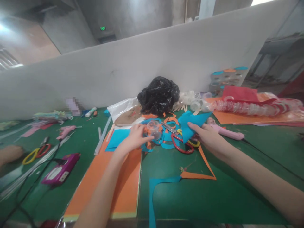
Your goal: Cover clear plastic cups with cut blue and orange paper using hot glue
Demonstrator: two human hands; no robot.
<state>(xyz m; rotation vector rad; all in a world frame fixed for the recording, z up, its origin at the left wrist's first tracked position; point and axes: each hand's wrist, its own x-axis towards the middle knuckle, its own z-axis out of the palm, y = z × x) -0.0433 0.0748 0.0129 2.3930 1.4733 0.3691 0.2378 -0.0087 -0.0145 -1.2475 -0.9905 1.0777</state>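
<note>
My left hand (136, 136) has its fingers and thumb on the side of a small clear plastic cup (155, 126), over a heap of blue and orange paper scraps (169, 144). A piece of blue paper (193, 122) is pinched in my right hand (206, 136), raised above the table. Just below that paper lie scissors (184, 148) with red and yellow handles, their blades toward the cup. A blue sheet (118, 139) lies beside my left wrist, on top of a stack of orange paper (101, 182).
A black plastic bag (159, 95) sits against the white partition (118, 69). Pink glue guns lie at right (228, 132) and left (66, 131), both corded. Another person's hand (10, 155) rests at far left near scissors (36, 154) and a purple box (61, 168). Stacked cups (251, 108) lie back right.
</note>
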